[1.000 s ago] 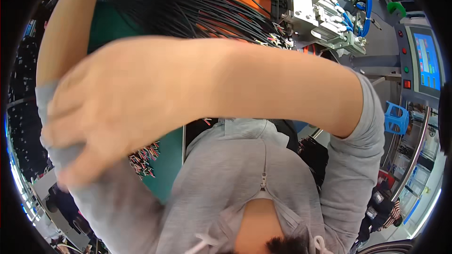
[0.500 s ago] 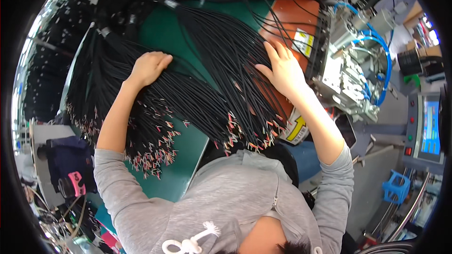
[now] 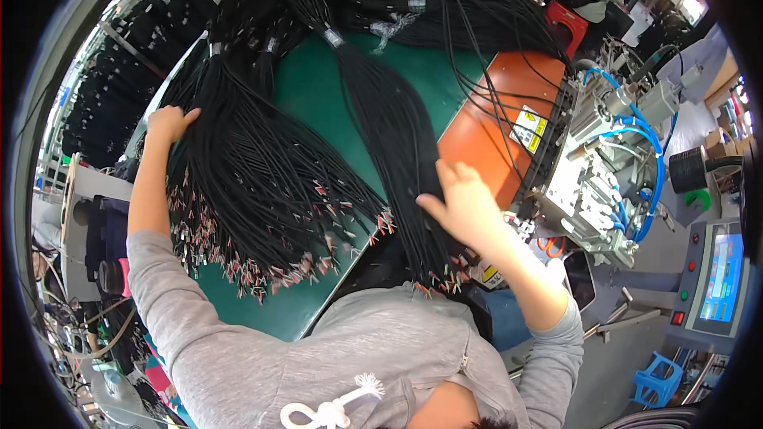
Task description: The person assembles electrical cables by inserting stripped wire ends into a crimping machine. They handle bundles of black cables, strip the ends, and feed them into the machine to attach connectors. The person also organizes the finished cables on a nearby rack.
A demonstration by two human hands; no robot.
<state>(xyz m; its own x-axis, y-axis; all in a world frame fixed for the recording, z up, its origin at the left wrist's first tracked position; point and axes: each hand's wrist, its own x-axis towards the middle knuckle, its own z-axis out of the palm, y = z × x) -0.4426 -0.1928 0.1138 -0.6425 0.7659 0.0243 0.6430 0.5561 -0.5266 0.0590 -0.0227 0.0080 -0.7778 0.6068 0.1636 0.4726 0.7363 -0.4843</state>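
Two fanned bundles of thin black cables lie on a green tabletop, their ends stripped to short coloured wires. My left hand (image 3: 169,122) is at the outer left edge of the wide left bundle (image 3: 246,151), its fingers curled over the cables there and its thumb pointing right; the fingertips are hidden. My right hand (image 3: 463,205) is open beside the narrower right bundle (image 3: 389,127), its fingers apart and slightly blurred. Its thumb reaches the bundle's right side. The wire ends of this bundle hang over the table's near edge, close to my body.
The green table (image 3: 310,95) adjoins an orange panel (image 3: 477,147). A metal machine with blue hoses (image 3: 596,167) stands at the right, near a control screen (image 3: 719,278). More black cables (image 3: 477,8) are heaped at the back. A blue stool (image 3: 657,380) is at the lower right.
My left hand has moved left to the outer edge of the left bundle. My right hand has come nearer to me. The right bundle is narrower, and the two bundles lie farther apart.
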